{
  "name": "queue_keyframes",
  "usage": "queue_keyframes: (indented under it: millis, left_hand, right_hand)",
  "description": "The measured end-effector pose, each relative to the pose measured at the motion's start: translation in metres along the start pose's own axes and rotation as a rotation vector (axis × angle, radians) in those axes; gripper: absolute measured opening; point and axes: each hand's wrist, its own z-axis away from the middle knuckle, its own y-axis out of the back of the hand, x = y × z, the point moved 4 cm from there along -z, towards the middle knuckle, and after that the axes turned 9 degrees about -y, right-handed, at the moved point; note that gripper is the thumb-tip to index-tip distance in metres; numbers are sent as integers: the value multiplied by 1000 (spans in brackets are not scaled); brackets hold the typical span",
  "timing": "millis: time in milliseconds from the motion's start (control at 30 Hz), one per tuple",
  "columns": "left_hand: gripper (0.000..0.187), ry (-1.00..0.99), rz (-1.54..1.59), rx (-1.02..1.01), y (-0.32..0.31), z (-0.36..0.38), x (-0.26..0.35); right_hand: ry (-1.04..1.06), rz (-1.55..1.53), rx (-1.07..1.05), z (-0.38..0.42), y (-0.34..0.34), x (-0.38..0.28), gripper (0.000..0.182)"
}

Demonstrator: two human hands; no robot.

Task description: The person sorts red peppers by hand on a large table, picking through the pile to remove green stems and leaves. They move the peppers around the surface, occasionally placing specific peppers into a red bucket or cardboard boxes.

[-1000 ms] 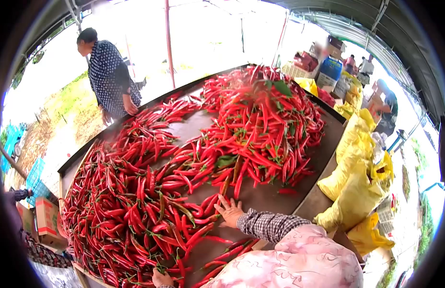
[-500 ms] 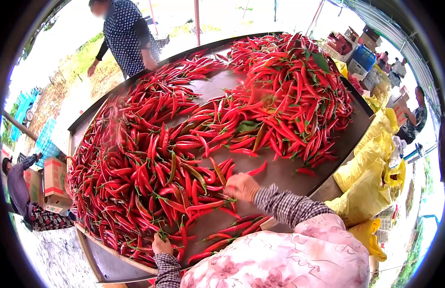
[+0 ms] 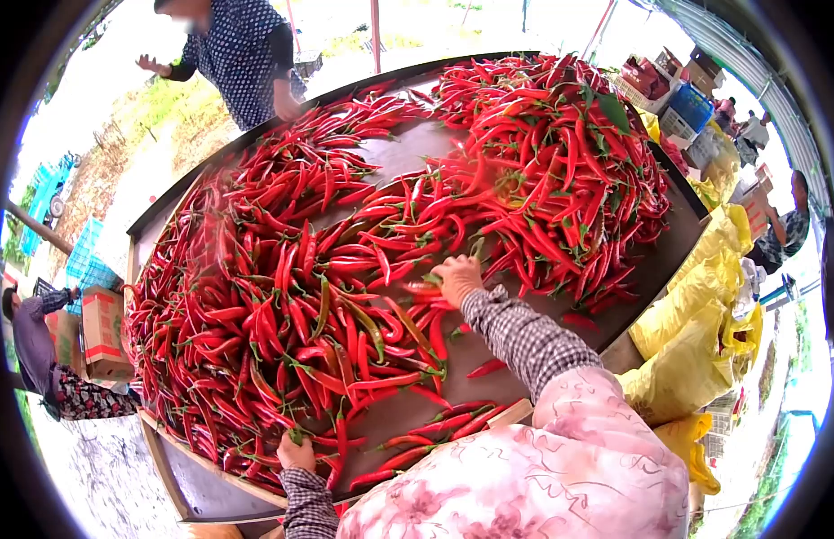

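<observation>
Red chili peppers [image 3: 228, 350] cover much of a dark sorting table [image 3: 489, 386], with a taller heap [image 3: 561, 180] at the far right. My left hand [image 3: 297, 453] is at the near edge of the spread, fingers closed with green chili stems showing at the fingertips. Farther in, my right hand [image 3: 458, 278] is at the near side of the heap, closed on a chili pepper whose blurred reddish body sticks out to the left. A stem end shows above its knuckles. Several chilies [image 3: 435, 431] lie along the table's near edge, between my arms.
A raised rim [image 3: 183, 202] runs round the table. Yellow sacks [image 3: 678, 350] stand along the right side. Across the table is a person in a dotted top [image 3: 242, 67]; another person [image 3: 39, 350] is at left near cardboard boxes [image 3: 104, 328]. One more person [image 3: 788, 225] is at far right.
My right hand has moved away from me, toward the heap, and a blurred chili now shows in it. My left hand has shifted slightly left. The person opposite has raised one hand.
</observation>
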Motion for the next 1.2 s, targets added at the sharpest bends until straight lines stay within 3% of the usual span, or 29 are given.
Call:
queue_keyframes:
  millis: [67, 133, 233, 267, 300, 333, 367, 433, 500, 533, 633, 667, 700, 733, 800, 833, 867, 967, 1033, 1067, 1100, 1133, 1167, 1200]
  left_hand:
    - [20, 71, 235, 129, -6, -6, -30]
    - [22, 15, 188, 183, 25, -13, 16]
    - [23, -208, 461, 243, 42, -18, 88]
    - [20, -369, 504, 238, 46, -17, 118]
    - [13, -307, 796, 133, 36, -14, 139]
    - [9, -186, 925, 6, 20, -14, 143]
    - [16, -138, 993, -117, 13, -12, 160]
    - [28, -276, 1153, -118, 3, -15, 195]
    - [34, 7, 1519, -310, -18, -6, 191]
    - [34, 13, 1532, -368, -26, -3, 183]
    - [35, -20, 1526, -457, -36, -2, 170]
    - [28, 8, 1403, -274, -40, 0, 166]
    - [28, 19, 1400, -272, -38, 0, 159]
    - [27, 161, 1331, -309, -35, 0, 145]
    - [35, 395, 1286, -290, -26, 3, 143]
    - [37, 440, 1299, -262, -23, 6, 138]
    - [38, 447, 1292, -284, -24, 8, 131]
    - [41, 508, 1236, -309, -30, 18, 119]
    - [40, 551, 1214, -340, -33, 23, 114]
    - [39, 515, 1107, -294, -32, 21, 111]
    - [37, 480, 1000, -254, -32, 19, 107]
    - [34, 311, 876, -189, -36, 12, 94]
    - [34, 305, 876, -192, -40, 13, 77]
    - [33, 115, 479, -175, -35, 7, 73]
  right_hand:
    - [109, -238, -16, 21, -5, -17, 14]
    - [262, -677, 28, 38, -16, -31, 11]
    - [305, -767, 72, 86, 17, -81, 7]
    - [326, -1015, -27, 98, 13, -98, 6]
    - [311, -1089, -173, 111, 28, -119, 7]
    - [219, -1579, -395, 122, 23, -136, 17]
    - [425, -1276, -217, 132, 43, -149, 26]
    - [209, -1612, -538, 145, 57, -169, 28]
    - [386, -1484, -381, 150, 54, -174, 29]
    - [586, -829, 61, 151, 59, -175, 30]
    - [577, -836, -168, 152, 44, -171, 33]
    - [573, -744, -265, 149, 38, -166, 37]
    - [569, -653, -361, 143, 37, -158, 42]
    - [544, -612, -255, 126, 38, -145, 42]
    - [484, -487, 184, 64, 38, -103, 32]
    - [363, -454, 225, 29, 60, -77, 34]
    - [144, -341, 451, 1, 54, -47, 36]
    - [-390, -354, 168, -80, 26, 42, 77]
    - [-621, -489, 54, -96, 12, 48, 98]
    - [-661, -403, -136, -99, 12, 42, 108]
    - [-500, -511, -138, -122, -27, 46, 109]
    - [-445, -462, -181, -118, -19, 25, 107]
    - [-400, -408, -222, -106, -15, 2, 104]
    - [-340, -348, -227, -96, -10, -19, 96]
